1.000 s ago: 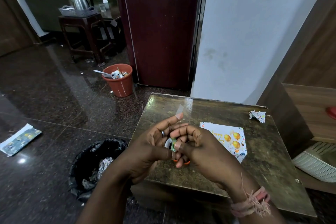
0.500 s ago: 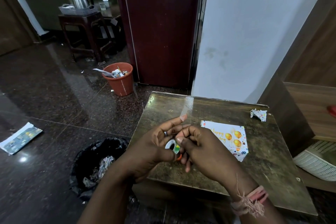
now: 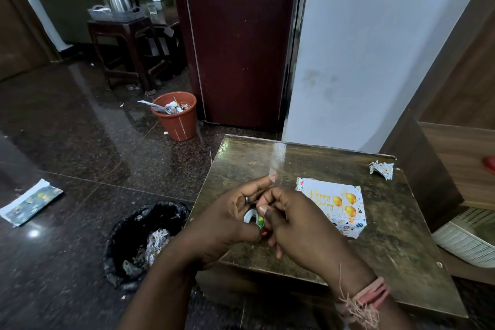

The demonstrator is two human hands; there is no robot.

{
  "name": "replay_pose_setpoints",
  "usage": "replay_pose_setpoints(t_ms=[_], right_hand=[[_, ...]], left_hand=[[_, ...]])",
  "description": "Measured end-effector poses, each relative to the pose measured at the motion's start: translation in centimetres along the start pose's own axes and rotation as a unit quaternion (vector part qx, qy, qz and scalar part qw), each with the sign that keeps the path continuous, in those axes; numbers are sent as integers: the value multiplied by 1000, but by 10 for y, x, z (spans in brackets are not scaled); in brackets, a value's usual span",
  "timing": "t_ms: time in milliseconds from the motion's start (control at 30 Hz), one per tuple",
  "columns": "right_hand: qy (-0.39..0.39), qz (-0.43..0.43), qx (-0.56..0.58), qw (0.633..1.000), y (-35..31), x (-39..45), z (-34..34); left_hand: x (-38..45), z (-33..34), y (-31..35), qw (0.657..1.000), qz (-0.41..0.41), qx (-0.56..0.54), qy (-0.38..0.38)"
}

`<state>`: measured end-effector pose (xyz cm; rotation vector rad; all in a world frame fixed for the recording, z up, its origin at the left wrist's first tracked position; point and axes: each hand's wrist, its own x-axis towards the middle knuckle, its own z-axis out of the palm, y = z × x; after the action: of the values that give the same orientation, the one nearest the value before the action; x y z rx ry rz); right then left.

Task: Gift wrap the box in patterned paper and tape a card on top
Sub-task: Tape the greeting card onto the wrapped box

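the worn brown square table (image 3: pixel 388 244) bore the wrapped white box with its gold-balloon birthday card (image 3: pixel 333 205), lying flat right of my hands, long axis running left-right, lettering facing me. my left hand (image 3: pixel 227 222) gripped the small tape roll (image 3: pixel 254 218); my right hand (image 3: pixel 294 225) pinched at its edge. a clear strip (image 3: pixel 276 161) hung off my left forefinger. i judged i was taping the card; next needed a clean tear.
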<state>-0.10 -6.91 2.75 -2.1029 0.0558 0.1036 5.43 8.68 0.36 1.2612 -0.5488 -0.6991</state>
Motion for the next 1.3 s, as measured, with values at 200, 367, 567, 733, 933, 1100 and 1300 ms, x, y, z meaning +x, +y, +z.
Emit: replay_pose_setpoints(t_ms=[200, 367, 567, 733, 933, 1100, 1300], right_hand=[[22, -13, -62, 998, 2, 1, 1], [22, -18, -94, 995, 0, -1, 2], [27, -41, -77, 996, 0, -1, 4], [25, -58, -5, 998, 5, 0, -1], [45, -53, -8, 998, 7, 2, -3], [43, -46, -2, 998, 8, 3, 2], [34, -26, 23, 999, 7, 3, -4]], left_hand=[[-1, 0, -2, 1000, -9, 13, -2], [-1, -1, -3, 999, -24, 31, 8], [-1, -1, -1, 999, -23, 43, 19], [-1, -2, 1, 1000, -8, 13, 22], [3, -9, -4, 997, -30, 33, 67], [1, -9, -3, 997, -34, 41, 50], [-3, -5, 1, 998, -42, 53, 5]])
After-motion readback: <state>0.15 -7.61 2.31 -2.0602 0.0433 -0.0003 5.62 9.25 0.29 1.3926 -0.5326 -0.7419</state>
